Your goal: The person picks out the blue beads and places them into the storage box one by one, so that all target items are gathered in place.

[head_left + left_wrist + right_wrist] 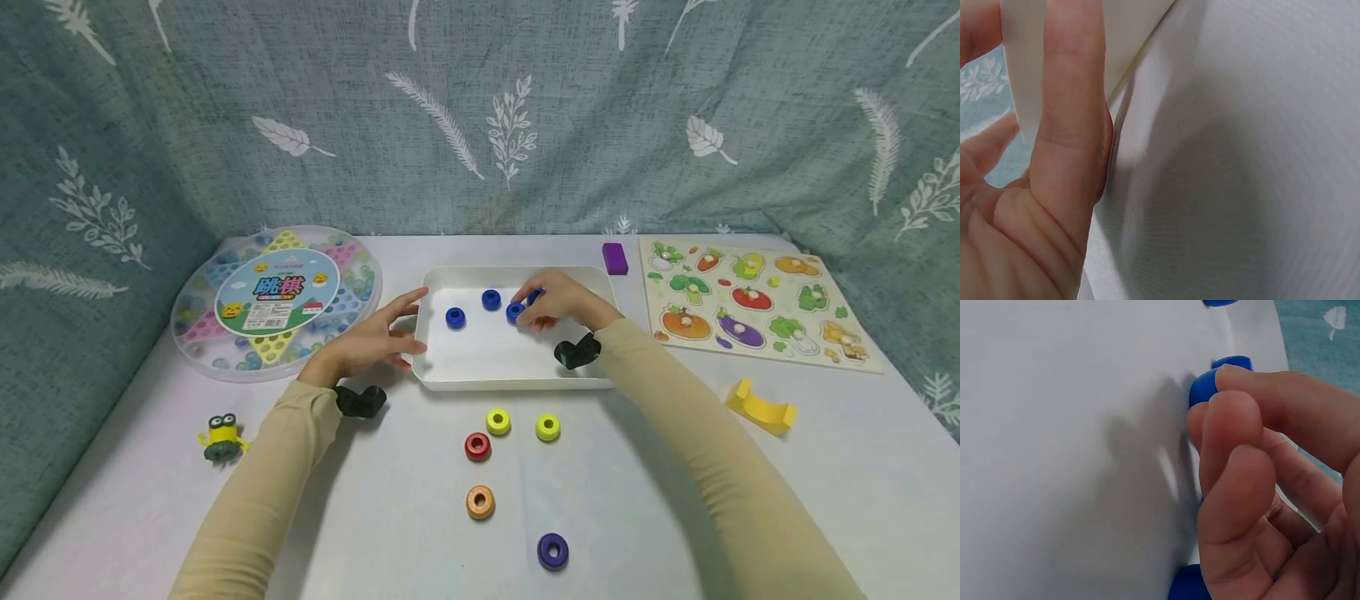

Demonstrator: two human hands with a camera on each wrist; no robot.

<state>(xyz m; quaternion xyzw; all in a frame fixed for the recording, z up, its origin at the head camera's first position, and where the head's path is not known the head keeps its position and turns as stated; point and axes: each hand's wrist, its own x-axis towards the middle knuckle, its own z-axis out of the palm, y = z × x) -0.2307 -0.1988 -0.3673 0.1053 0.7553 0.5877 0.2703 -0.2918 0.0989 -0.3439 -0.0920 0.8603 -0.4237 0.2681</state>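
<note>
A white rectangular tray [465,367] lies on the table with several blue rings in it. My right hand [558,300] is over the tray's right half, pinching one blue ring [1202,389] between thumb and fingertips, close over the tray floor. A second blue ring [535,295] shows just behind the fingers. Two more, a left blue ring [455,317] and a middle blue ring [491,300], lie to the left. At the tray's left end my left hand [371,333] rests its spread fingers against the wall [1024,81].
Toward the front lie two yellow rings [498,422], a red ring [477,447], an orange ring [480,502] and a dark blue ring [552,552]. A round board game [195,350] and minion figure [222,439] sit left; a purple block [615,259], vegetable puzzle [720,292] and yellow arch [760,408] right.
</note>
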